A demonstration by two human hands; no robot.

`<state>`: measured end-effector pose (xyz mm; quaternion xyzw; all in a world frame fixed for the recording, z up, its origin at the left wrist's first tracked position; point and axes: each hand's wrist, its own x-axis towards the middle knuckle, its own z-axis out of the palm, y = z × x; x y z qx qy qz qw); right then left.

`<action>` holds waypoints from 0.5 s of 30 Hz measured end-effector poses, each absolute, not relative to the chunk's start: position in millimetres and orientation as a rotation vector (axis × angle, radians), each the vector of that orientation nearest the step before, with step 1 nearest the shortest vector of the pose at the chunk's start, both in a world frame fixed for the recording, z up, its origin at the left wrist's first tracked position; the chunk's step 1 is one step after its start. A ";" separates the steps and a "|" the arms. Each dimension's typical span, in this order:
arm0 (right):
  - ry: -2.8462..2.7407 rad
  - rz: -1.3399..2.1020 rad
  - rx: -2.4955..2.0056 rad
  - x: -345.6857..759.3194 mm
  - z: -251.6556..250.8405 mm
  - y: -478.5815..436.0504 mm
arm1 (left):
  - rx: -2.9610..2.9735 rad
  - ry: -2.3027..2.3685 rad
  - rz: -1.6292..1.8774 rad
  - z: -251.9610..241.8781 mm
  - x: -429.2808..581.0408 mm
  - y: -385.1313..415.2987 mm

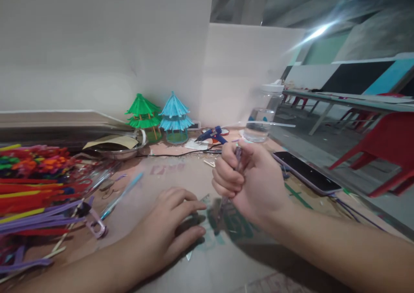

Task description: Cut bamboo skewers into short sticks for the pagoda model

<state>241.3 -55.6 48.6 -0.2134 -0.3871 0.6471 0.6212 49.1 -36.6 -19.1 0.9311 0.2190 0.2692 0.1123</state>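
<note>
My left hand lies low over the mat, its fingers loosely bent and apart. Beneath it, a clear flat piece shows at its edges; the rest is hidden. My right hand is raised in a fist round a slim, see-through pen-like tool, which points down to the mat and blurs at its lower end.
Colourful craft stems crowd the left, near a blue pen. Behind stand green and blue roofed models, a glue gun and a water bottle. A phone lies right; red chairs stand beyond.
</note>
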 end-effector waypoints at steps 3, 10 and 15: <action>-0.840 1.561 -0.481 233.2 42.7 -54.3 | 2.763 0.586 0.775 -18.9 52.5 -38.7; -0.796 1.569 -0.539 234.4 41.7 -49.3 | 2.840 0.470 0.798 -15.1 58.4 -42.1; -0.761 1.529 -0.610 233.0 39.2 -48.6 | 2.848 0.461 0.792 -18.4 58.2 -40.5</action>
